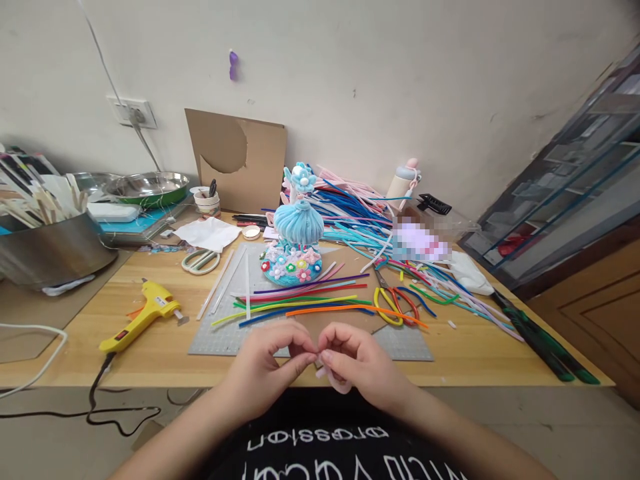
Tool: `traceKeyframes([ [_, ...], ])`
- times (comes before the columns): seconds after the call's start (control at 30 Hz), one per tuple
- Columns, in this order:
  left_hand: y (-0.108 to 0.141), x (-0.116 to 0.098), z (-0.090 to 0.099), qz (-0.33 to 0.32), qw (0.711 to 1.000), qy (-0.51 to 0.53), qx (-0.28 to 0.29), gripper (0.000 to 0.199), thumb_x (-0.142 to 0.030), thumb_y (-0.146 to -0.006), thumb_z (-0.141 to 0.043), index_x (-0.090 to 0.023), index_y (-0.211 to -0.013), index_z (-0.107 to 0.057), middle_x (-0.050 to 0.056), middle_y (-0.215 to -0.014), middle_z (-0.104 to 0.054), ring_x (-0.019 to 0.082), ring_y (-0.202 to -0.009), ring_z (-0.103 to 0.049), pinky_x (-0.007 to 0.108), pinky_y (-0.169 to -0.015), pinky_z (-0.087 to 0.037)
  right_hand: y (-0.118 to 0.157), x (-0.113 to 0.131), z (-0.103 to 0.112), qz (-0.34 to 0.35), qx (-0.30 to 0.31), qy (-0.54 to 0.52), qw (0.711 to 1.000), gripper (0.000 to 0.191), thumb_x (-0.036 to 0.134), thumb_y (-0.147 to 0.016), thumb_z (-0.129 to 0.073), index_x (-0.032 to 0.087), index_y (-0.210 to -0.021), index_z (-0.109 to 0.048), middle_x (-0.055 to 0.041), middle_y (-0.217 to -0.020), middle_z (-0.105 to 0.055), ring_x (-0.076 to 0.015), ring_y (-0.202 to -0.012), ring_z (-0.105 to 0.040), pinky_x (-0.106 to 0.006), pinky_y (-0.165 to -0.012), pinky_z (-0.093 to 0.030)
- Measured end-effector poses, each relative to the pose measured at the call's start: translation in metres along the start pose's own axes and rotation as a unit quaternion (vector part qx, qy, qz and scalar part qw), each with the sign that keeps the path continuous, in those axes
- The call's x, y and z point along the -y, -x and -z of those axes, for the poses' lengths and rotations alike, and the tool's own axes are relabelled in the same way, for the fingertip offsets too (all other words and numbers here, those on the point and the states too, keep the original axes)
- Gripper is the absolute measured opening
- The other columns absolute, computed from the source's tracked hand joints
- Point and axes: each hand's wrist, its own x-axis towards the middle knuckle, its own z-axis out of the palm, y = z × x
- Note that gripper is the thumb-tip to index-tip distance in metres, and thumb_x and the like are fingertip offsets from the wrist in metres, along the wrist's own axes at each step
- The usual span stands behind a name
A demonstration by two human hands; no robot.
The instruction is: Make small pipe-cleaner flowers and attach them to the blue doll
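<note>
My left hand point(283, 357) and my right hand point(357, 363) meet at the front edge of the table, fingertips pinched together. Between them is a small pale pink piece point(339, 383), looped below my right fingers; its end at my left fingertips is hard to make out. Beyond my hands, a blue fuzzy craft point(299, 223) with small colourful flowers round its base stands on the grey cutting mat point(215, 340). Colourful pipe cleaners, one orange point(350, 307), lie across the mat just past my fingers.
A yellow glue gun point(145, 317) lies at the left, with its black cord hanging off the edge. Yellow-and-red-handled scissors point(387, 307) rest right of centre. Green-handled cutters point(545, 347) lie at the right. A metal pot point(55, 247) stands far left; cardboard point(265, 160) leans on the wall.
</note>
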Motion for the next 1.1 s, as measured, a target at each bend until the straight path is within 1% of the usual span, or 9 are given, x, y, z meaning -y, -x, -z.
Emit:
traceKeyframes([
  [0.1,0.0,0.001,0.0,-0.013,1.0,-0.023,0.0,0.008,-0.021,-0.082,-0.058,-0.017,-0.077,-0.063,0.005,-0.076,-0.066,0.015,-0.07,-0.059,0.027,-0.066,-0.047,0.0,-0.002,0.0,-0.008,0.006,0.013,1.0,0.028,0.041,-0.076,-0.064,0.017,-0.077,-0.049,0.0063,-0.056,-0.051,-0.0042,-0.039,-0.042,-0.018,-0.039,-0.031],
  [0.2,0.0,0.002,0.001,-0.008,0.999,-0.042,0.008,0.006,-0.022,-0.082,-0.059,-0.017,-0.08,-0.063,0.005,-0.077,-0.065,0.015,-0.069,-0.058,0.025,-0.064,-0.046,0.0,-0.002,-0.001,-0.011,-0.008,0.023,1.0,0.027,0.04,-0.077,-0.063,0.018,-0.076,-0.048,0.0064,-0.055,-0.05,-0.0038,-0.038,-0.038,-0.017,-0.038,-0.028],
  [0.27,0.001,0.003,0.001,-0.006,0.999,-0.052,0.015,0.009,-0.023,-0.083,-0.058,-0.017,-0.078,-0.063,0.005,-0.076,-0.065,0.015,-0.07,-0.059,0.025,-0.065,-0.046,0.001,-0.002,-0.001,0.005,-0.018,0.042,0.999,0.023,0.037,-0.078,-0.061,0.017,-0.078,-0.049,0.0054,-0.057,-0.051,-0.0046,-0.041,-0.039,-0.017,-0.04,-0.03],
  [0.4,0.004,0.004,0.0,-0.018,0.998,-0.063,0.01,0.012,-0.022,-0.085,-0.055,-0.017,-0.076,-0.062,0.005,-0.074,-0.064,0.015,-0.069,-0.059,0.026,-0.065,-0.046,0.002,0.001,-0.001,0.065,-0.028,0.137,0.988,0.011,0.027,-0.081,-0.057,0.017,-0.081,-0.053,0.0019,-0.067,-0.055,-0.0091,-0.058,-0.049,-0.021,-0.054,-0.039],
  [0.57,0.005,0.003,-0.003,-0.006,0.996,-0.085,-0.006,0.012,-0.021,-0.084,-0.055,-0.017,-0.074,-0.06,0.005,-0.072,-0.064,0.015,-0.068,-0.059,0.026,-0.064,-0.047,0.004,-0.001,-0.001,0.082,-0.041,0.219,0.971,0.009,0.025,-0.083,-0.055,0.017,-0.078,-0.053,0.0031,-0.064,-0.05,-0.0093,-0.057,-0.043,-0.02,-0.052,-0.034],
  [0.83,0.007,0.003,-0.011,-0.032,0.991,-0.108,-0.071,0.013,-0.017,-0.081,-0.059,-0.017,-0.067,-0.058,0.004,-0.07,-0.065,0.014,-0.064,-0.06,0.023,-0.059,-0.046,0.006,-0.006,-0.003,0.111,-0.071,0.226,0.965,0.005,0.019,-0.081,-0.054,0.017,-0.076,-0.053,0.0035,-0.063,-0.047,-0.0093,-0.056,-0.04,-0.021,-0.051,-0.033],
  [0.9,0.007,0.003,-0.011,-0.034,0.992,-0.101,-0.073,0.013,-0.018,-0.081,-0.059,-0.017,-0.068,-0.059,0.005,-0.071,-0.065,0.014,-0.066,-0.061,0.023,-0.06,-0.046,0.006,-0.005,-0.003,0.113,-0.071,0.221,0.966,0.005,0.02,-0.082,-0.053,0.018,-0.078,-0.053,0.0031,-0.064,-0.047,-0.0096,-0.056,-0.04,-0.021,-0.051,-0.033],
  [1.03,0.004,0.002,-0.008,-0.015,0.995,-0.075,-0.064,0.005,-0.021,-0.081,-0.061,-0.017,-0.079,-0.061,0.004,-0.074,-0.064,0.014,-0.066,-0.059,0.024,-0.062,-0.047,0.006,-0.003,-0.003,0.121,-0.083,0.213,0.966,0.005,0.021,-0.082,-0.054,0.018,-0.078,-0.052,0.0029,-0.065,-0.046,-0.0099,-0.056,-0.039,-0.022,-0.051,-0.033],
  [1.1,0.004,0.002,-0.007,-0.013,0.995,-0.071,-0.061,0.005,-0.02,-0.082,-0.059,-0.016,-0.078,-0.061,0.005,-0.075,-0.063,0.014,-0.068,-0.059,0.025,-0.063,-0.047,0.006,-0.003,-0.003,0.127,-0.087,0.211,0.965,0.006,0.021,-0.081,-0.054,0.018,-0.076,-0.052,0.003,-0.066,-0.046,-0.0099,-0.056,-0.039,-0.021,-0.051,-0.033],
])
